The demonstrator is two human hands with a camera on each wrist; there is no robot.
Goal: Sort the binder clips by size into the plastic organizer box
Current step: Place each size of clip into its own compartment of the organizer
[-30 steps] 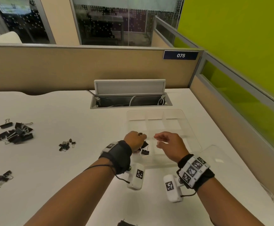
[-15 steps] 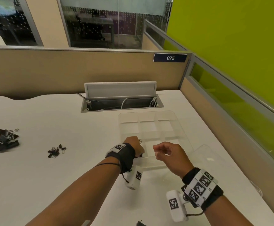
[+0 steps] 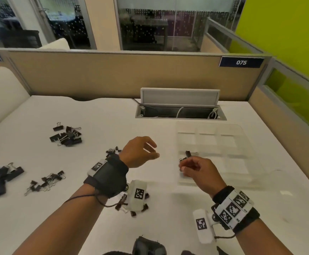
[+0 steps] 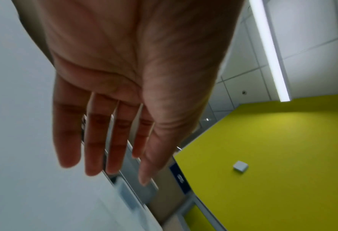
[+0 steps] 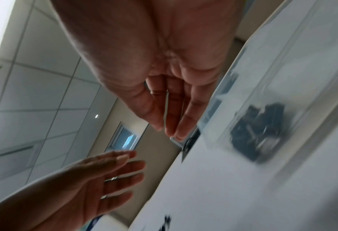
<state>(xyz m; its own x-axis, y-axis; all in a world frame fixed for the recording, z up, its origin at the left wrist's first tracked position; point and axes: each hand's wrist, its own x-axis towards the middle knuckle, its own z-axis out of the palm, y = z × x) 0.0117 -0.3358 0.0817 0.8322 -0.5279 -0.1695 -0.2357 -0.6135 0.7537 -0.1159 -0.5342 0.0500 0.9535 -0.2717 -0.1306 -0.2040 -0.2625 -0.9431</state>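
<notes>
Clips [image 3: 186,155] sit in the box's [image 3: 245,144] near-left cell, sorted by size; right hand [image 3: 198,172] hovers beside them, fingers loosely curled, holding nothing I can see; left hand [image 3: 137,152], fingers spread and empty, is over toward the piles [image 3: 66,135] (next size, likely).

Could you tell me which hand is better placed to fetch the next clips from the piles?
Left. The left hand is open, empty and nearest the small clips; the right hand hovers at the box, fingers loosely curled.
</notes>
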